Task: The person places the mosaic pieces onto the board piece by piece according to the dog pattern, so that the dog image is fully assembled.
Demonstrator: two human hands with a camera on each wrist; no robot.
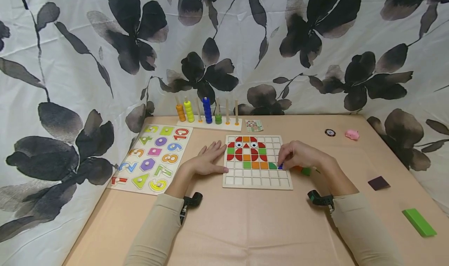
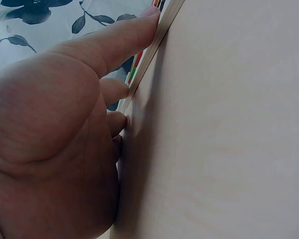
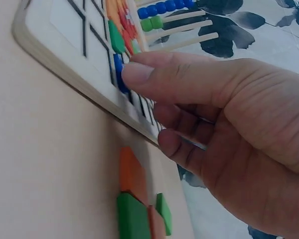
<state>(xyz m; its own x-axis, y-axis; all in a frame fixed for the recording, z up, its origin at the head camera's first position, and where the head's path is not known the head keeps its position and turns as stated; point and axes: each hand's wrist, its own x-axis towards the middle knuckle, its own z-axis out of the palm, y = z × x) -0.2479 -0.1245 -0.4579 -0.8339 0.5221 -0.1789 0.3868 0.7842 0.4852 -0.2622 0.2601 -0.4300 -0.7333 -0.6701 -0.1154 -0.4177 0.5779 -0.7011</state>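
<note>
My left hand (image 1: 203, 160) lies with straight fingers against the left edge of a white grid board (image 1: 257, 183), its thumb and fingertips right at the rim. Red, green, orange and white tiles fill part of the grid, making a figure with two round eyes (image 1: 246, 145). At the board's right side, my right hand (image 1: 304, 156) pinches a small blue tile (image 3: 120, 74) between thumb and forefinger. That tile is down at a grid cell, beside a green tile (image 3: 116, 37) in the same row. The other right fingers are loosely curled.
Just right of the board lie loose orange (image 3: 133, 172) and green tiles (image 1: 306, 171), partly behind my right hand. A number puzzle board (image 1: 135, 184) stands left, a bead-and-peg stand (image 1: 210, 125) and picture card (image 1: 254, 125) behind. Rightward are a pink pig figure (image 1: 352, 134) and a green block (image 1: 419, 222).
</note>
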